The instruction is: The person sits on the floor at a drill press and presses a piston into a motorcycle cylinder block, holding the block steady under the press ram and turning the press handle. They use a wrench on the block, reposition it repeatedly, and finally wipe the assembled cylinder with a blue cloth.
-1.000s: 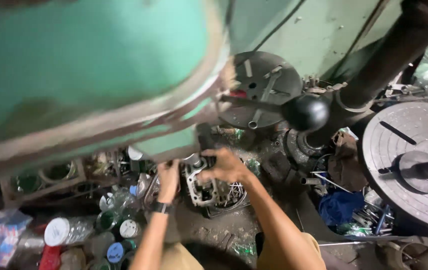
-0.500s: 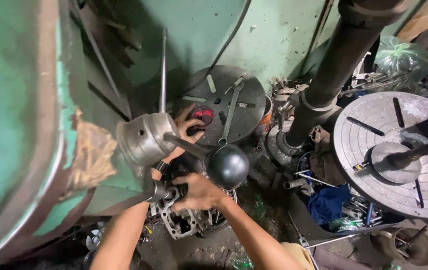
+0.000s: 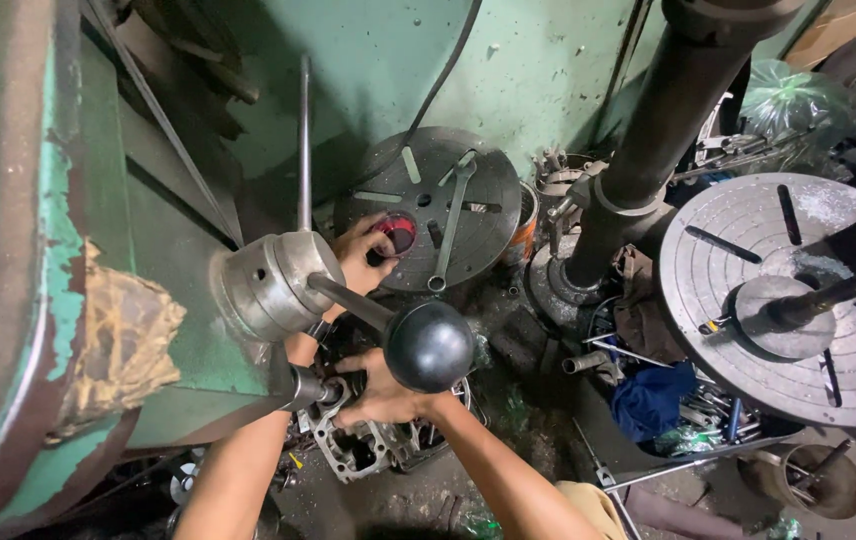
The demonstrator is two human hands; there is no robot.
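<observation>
The feed-handle hub [image 3: 270,285] of the green drill press [image 3: 38,200], with its black ball knob [image 3: 429,345], sat at the middle of the view and serves here as the landmark. Half a second before, the same hub and knob were already in sight and the hands lay much as they did now; a full second before, the view was filled by the machine's green head and both hands were low on the casting. So the head had tipped back and the left hand had gone up, away from the casting.

The left hand [image 3: 366,258] reached past the hub, beyond and to its right, with its fingers curled around a small red cap-like piece [image 3: 394,235] lying on the round slotted plate [image 3: 438,205] that leaned at the wall. A wrench [image 3: 451,225] lay across that plate. The right hand [image 3: 383,395] was just below the knob, fingers closed loosely on the top edge of a grey metal casting [image 3: 358,445], which sat on the littered floor under the hub. To the right of the knob stood the dark column [image 3: 663,130] and a large slotted round table [image 3: 798,300].
</observation>
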